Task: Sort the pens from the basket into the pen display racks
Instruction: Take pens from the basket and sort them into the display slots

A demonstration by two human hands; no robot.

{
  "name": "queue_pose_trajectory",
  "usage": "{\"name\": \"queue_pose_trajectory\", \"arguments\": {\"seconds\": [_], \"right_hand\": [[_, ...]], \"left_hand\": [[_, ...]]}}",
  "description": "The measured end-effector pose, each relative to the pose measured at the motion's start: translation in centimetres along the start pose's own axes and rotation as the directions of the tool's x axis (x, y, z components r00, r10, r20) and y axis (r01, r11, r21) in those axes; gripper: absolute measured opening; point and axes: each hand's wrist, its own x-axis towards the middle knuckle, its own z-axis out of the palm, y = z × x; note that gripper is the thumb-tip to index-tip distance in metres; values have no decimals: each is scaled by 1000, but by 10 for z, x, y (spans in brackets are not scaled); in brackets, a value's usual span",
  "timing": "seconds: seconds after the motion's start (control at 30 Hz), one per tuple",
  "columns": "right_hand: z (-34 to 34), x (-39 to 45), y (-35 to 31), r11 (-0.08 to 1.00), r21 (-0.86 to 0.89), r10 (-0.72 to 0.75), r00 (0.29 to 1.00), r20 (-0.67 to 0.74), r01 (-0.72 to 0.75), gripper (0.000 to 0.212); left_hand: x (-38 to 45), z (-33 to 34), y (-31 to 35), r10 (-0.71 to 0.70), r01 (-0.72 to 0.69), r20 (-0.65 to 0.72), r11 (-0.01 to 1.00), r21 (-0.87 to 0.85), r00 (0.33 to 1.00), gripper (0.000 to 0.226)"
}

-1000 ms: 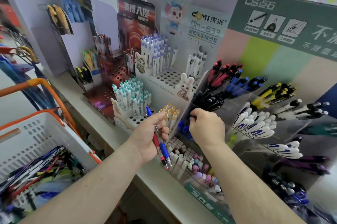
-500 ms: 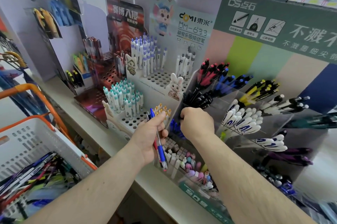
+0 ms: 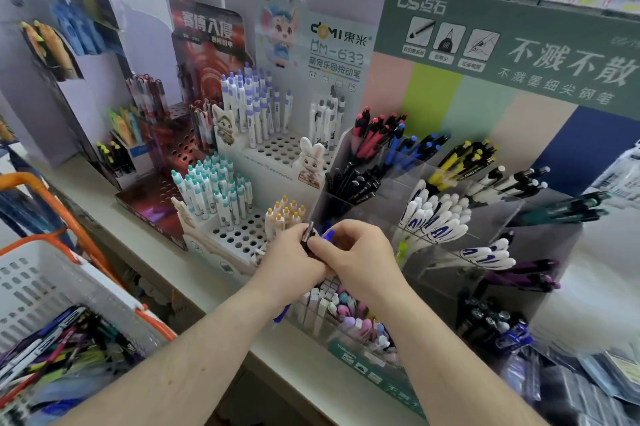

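Note:
My left hand (image 3: 289, 257) grips a small bunch of pens (image 3: 309, 233); their dark clip ends stick up above my fingers and a blue tip (image 3: 282, 314) shows below my wrist. My right hand (image 3: 353, 259) touches the left one, its fingertips pinching the top of that bunch. Both hands hover in front of the clear acrylic pen rack (image 3: 433, 252), whose compartments hold red, blue, black, yellow and white pens. The white basket (image 3: 52, 287) with orange handles sits at the lower left, with several mixed pens (image 3: 59, 349) inside.
A white perforated rack (image 3: 242, 235) with teal-capped and yellow-capped pens stands just left of my hands. Behind it are a purple-capped pen tier (image 3: 256, 107) and a red display (image 3: 194, 134). Small erasers (image 3: 346, 311) fill a tray below my hands. The counter edge (image 3: 214, 308) runs diagonally.
My right hand left the rack's front compartment and came back to meet the left hand, now pinching the pens held there. The left hand rose slightly toward the rack.

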Motion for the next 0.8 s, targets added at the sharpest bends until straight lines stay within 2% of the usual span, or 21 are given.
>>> {"name": "queue_pose_trajectory", "arguments": {"seconds": [0.07, 0.13, 0.2, 0.3, 0.43, 0.57, 0.7, 0.77, 0.8], "right_hand": [[-9, -4, 1, 986, 161, 42, 997, -64, -31, 22], [-22, -8, 5, 926, 367, 148, 980, -135, -89, 21], [-34, -10, 11, 812, 567, 273, 948, -161, -138, 19], [-39, -13, 22, 686, 709, 386, 908, -164, -163, 13], [-35, -17, 26, 551, 817, 479, 866, -146, -168, 10], [-31, -20, 26, 479, 867, 502, 853, -145, -135, 11], [-29, -19, 21, 458, 885, 477, 863, -168, -81, 11], [-32, -16, 17, 503, 864, 449, 858, -250, -11, 8], [-33, -14, 14, 569, 822, 416, 851, -319, 30, 7]], "left_hand": [[1, -4, 0, -19, 26, 124, 998, -53, 992, 14], [1, -11, 1, -77, 115, 254, 984, -136, 964, 11], [1, -18, 3, -136, 216, 319, 948, -233, 938, 17], [1, -27, 2, -149, 312, 363, 840, -445, 920, 24], [-1, -27, -3, -60, 315, 419, 757, -572, 906, 12], [1, -20, -7, -59, 287, 342, 683, -671, 938, 11], [3, -18, -13, -127, 334, 317, 526, -782, 940, 7], [5, -20, -17, -155, 334, 297, 524, -784, 942, 8], [7, -21, -19, -173, 329, 281, 540, -775, 944, 8]]}}
